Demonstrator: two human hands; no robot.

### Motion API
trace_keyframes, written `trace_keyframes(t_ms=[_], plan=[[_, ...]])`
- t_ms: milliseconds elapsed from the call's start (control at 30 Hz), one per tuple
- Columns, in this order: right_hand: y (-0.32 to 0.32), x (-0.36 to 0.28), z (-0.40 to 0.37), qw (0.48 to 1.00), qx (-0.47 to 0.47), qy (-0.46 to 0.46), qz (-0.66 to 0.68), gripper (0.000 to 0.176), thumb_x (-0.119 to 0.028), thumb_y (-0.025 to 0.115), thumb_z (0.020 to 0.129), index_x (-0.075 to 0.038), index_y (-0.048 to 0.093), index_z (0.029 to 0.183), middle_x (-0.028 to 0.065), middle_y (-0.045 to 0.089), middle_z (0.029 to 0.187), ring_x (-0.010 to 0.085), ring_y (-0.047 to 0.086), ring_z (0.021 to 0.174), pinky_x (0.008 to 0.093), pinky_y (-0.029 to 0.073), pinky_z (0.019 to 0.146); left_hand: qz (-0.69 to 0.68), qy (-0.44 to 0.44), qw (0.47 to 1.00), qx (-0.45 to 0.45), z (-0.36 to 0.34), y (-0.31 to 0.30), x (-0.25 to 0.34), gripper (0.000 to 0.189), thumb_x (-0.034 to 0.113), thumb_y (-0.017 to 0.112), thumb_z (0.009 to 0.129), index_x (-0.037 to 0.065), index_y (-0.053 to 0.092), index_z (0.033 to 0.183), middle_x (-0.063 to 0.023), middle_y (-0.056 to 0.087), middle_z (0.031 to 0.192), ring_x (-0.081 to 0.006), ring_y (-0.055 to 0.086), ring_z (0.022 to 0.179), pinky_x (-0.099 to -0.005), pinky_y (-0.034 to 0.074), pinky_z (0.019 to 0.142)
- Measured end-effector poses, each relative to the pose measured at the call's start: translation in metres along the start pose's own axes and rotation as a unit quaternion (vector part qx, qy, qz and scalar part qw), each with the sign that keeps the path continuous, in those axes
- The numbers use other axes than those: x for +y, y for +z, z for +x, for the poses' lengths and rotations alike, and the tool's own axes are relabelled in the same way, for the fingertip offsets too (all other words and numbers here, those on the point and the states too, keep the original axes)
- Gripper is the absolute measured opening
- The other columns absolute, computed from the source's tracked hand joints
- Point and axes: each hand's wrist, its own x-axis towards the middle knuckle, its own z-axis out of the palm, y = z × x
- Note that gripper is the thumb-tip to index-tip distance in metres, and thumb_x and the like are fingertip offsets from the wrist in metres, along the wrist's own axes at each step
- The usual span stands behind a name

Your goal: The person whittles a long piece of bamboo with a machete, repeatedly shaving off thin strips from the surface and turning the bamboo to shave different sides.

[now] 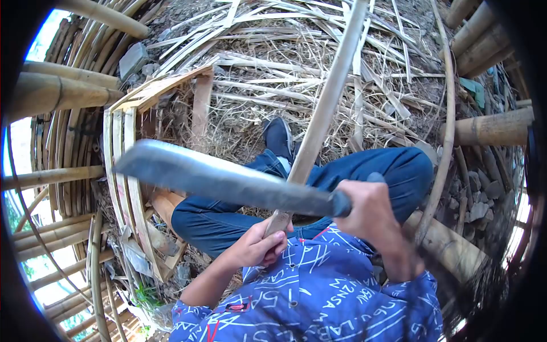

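My right hand (pixel 367 214) is wrapped round the dark handle of a machete (pixel 222 178), whose broad blade points left across my lap. Under the blade, a long split bamboo strip (pixel 326 105) runs from my waist away to the top of the view. My left hand (pixel 263 242) grips the near end of that strip, thumb on top, close to my shirt. The blade passes in front of the strip and hides a short stretch of it. My bent legs in jeans (pixel 370 174) lie on either side of the strip.
A wooden crate (pixel 130 142) stands at my left. Split bamboo strips (pixel 268 60) and shavings (pixel 245 122) litter the ground ahead. Thick bamboo poles (pixel 496 128) jut in at right and left (pixel 68 91). A concrete chunk (pixel 133 60) and stones (pixel 477 211) lie around.
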Motion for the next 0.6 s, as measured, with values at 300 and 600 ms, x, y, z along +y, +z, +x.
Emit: trace_keyframes(t_ms=[300, 600], plan=[[0.018, -0.005, -0.008, 0.997, -0.06, 0.025, -0.046, 0.019, -0.021, 0.068, 0.064, -0.006, 0.06, 0.072, 0.0147, 0.063, 0.063, 0.0333, 0.065, 0.06, 0.0424, 0.05, 0.057, -0.035, 0.004, 0.999, -0.003, 0.01, 0.019, -0.001, 0.02, 0.017, 0.044, 0.102, 0.008, 0.045, 0.12, 0.0045, 0.036, 0.069, -0.0042, 0.029, 0.053, -0.0208, 0.027, 0.045], [0.001, 0.01, 0.001, 0.996, -0.037, 0.041, -0.072, 0.017, -0.017, 0.068, 0.062, -0.006, 0.06, 0.073, 0.0158, 0.064, 0.066, 0.0346, 0.065, 0.065, 0.044, 0.05, 0.06, 0.044, 0.019, 0.999, 0.011, 0.002, 0.026, -0.002, 0.022, 0.014, 0.045, 0.101, 0.006, 0.042, 0.121, 0.0033, 0.038, 0.069, -0.0047, 0.032, 0.052, -0.0218, 0.027, 0.046]])
